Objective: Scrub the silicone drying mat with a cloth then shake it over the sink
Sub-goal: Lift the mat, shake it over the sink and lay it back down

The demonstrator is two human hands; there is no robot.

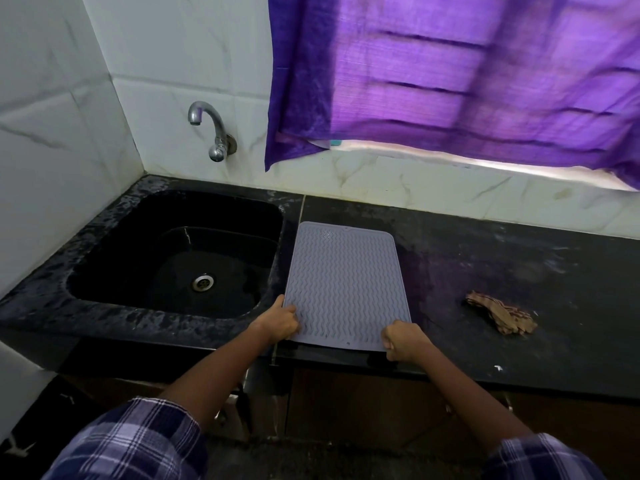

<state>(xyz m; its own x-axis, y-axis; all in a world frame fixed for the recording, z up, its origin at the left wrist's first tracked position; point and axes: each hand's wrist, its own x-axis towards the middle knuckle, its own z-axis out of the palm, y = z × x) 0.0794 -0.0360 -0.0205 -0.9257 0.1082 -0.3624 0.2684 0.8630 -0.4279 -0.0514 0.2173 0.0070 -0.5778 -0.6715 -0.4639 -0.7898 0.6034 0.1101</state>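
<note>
A grey silicone drying mat [343,282] with a wavy ribbed pattern lies flat on the black countertop [519,278], just right of the sink. My left hand [280,322] grips its near left corner, thumb on top. My right hand [403,341] is closed on its near right corner. A crumpled brown striped cloth [500,315] lies on the counter to the right, apart from both hands and the mat.
The black sink [104,271] with a steel drain [203,282] sits at the left under a wall tap [211,129]. White tiled walls rise behind and at the left. A purple curtain [450,74] hangs over the window above the counter.
</note>
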